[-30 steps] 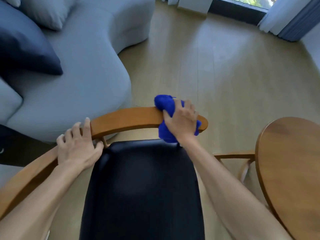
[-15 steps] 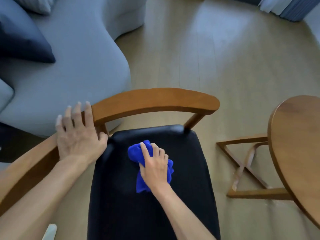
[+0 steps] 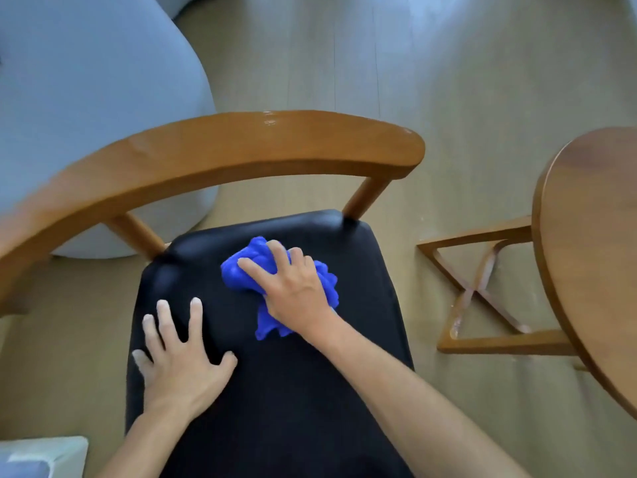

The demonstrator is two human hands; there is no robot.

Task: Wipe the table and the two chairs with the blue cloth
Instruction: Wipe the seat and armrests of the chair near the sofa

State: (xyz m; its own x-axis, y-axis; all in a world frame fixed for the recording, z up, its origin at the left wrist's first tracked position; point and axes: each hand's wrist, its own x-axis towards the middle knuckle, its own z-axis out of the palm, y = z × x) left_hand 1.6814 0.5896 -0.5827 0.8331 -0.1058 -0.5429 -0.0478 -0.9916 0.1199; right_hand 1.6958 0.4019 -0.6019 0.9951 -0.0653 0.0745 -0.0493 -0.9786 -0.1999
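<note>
Your right hand (image 3: 293,291) clutches the bunched blue cloth (image 3: 248,270), pressing it onto the chair (image 3: 241,150)'s black seat (image 3: 275,391) toward its back edge. Your left hand (image 3: 179,363) lies flat with fingers spread on the seat's left side. The table (image 3: 593,236) stands right of the chair.

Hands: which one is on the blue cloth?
The right hand presses the blue cloth onto the black seat; the left hand lies flat on bare seat.
</note>
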